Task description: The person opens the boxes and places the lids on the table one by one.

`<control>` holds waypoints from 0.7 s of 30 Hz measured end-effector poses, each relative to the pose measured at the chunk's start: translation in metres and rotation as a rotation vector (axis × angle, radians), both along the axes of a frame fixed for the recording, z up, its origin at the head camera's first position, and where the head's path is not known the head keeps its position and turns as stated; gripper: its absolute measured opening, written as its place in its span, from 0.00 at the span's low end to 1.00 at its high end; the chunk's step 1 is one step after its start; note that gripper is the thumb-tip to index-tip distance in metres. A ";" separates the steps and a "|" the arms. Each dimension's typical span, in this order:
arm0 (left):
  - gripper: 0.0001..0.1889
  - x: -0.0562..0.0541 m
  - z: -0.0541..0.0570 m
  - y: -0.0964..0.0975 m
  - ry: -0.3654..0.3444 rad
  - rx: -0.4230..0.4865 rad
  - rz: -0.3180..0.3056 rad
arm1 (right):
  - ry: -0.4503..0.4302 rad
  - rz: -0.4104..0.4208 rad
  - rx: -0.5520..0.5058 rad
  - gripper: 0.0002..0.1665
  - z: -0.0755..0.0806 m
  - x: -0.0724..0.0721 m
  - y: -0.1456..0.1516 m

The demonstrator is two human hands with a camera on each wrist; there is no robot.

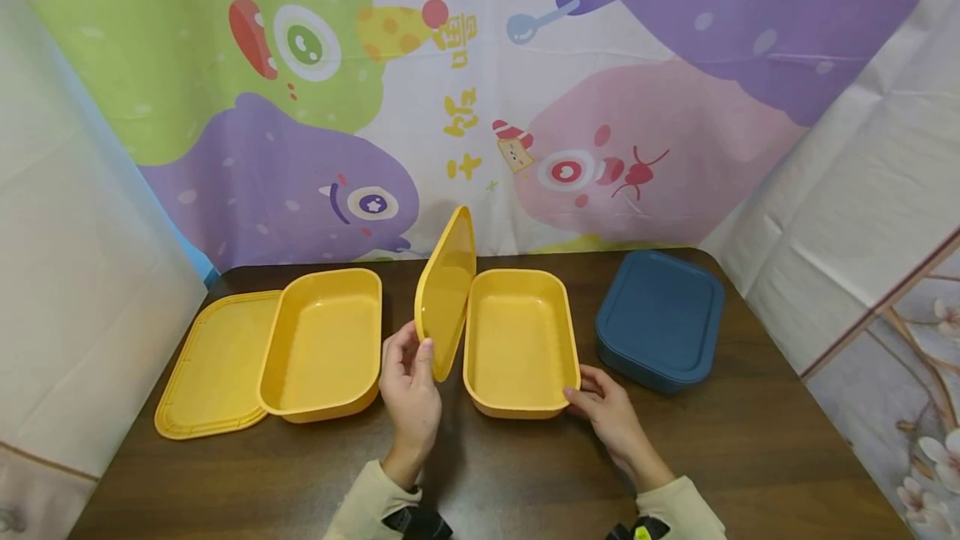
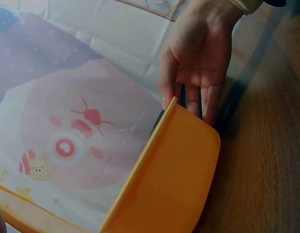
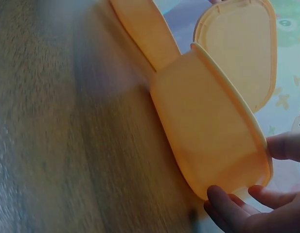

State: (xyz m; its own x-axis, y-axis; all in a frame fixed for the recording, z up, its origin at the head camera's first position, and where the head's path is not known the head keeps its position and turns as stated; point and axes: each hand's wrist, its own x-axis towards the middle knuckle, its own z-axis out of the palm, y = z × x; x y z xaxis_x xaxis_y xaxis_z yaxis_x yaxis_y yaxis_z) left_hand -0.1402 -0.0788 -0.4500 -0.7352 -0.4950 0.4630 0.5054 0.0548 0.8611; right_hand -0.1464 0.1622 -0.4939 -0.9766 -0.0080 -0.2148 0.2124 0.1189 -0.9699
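Observation:
My left hand (image 1: 412,394) pinches the near edge of a yellow lid (image 1: 447,298), thumb on one face. The lid stands on edge, tilted, along the left side of an open yellow food container (image 1: 521,348). My right hand (image 1: 609,413) holds that container at its near right corner. In the right wrist view the right thumb lies at the rim of the container (image 3: 213,121) and the fingertips touch its outer wall. The left wrist view shows the right hand (image 2: 201,63) at the container's corner (image 2: 181,155), some fingers partly hidden behind it.
Left of the hands, a second open yellow container (image 1: 330,348) overlaps a yellow lid (image 1: 213,369) lying flat. A blue lidded container (image 1: 662,319) stands to the right on the dark wooden table (image 1: 517,482). A cartoon-printed cloth (image 1: 465,215) hangs behind the table.

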 end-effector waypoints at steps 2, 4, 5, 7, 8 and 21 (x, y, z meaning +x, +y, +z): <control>0.15 -0.001 -0.001 0.000 0.005 0.007 0.006 | -0.003 -0.010 -0.001 0.30 -0.001 -0.001 0.000; 0.15 -0.001 -0.003 -0.001 0.009 0.017 0.012 | -0.008 -0.022 0.001 0.30 -0.001 -0.002 0.001; 0.14 -0.001 -0.003 -0.001 0.010 0.026 0.011 | -0.010 -0.027 0.002 0.30 -0.001 -0.002 0.001; 0.14 -0.001 -0.004 -0.002 0.011 0.051 0.009 | -0.014 -0.035 0.002 0.30 -0.002 -0.002 0.002; 0.14 -0.001 -0.005 -0.002 0.007 0.059 0.010 | -0.015 -0.039 0.000 0.30 -0.002 -0.002 0.002; 0.16 -0.001 -0.010 -0.006 -0.046 0.101 0.050 | -0.017 -0.057 0.007 0.30 -0.002 -0.003 0.006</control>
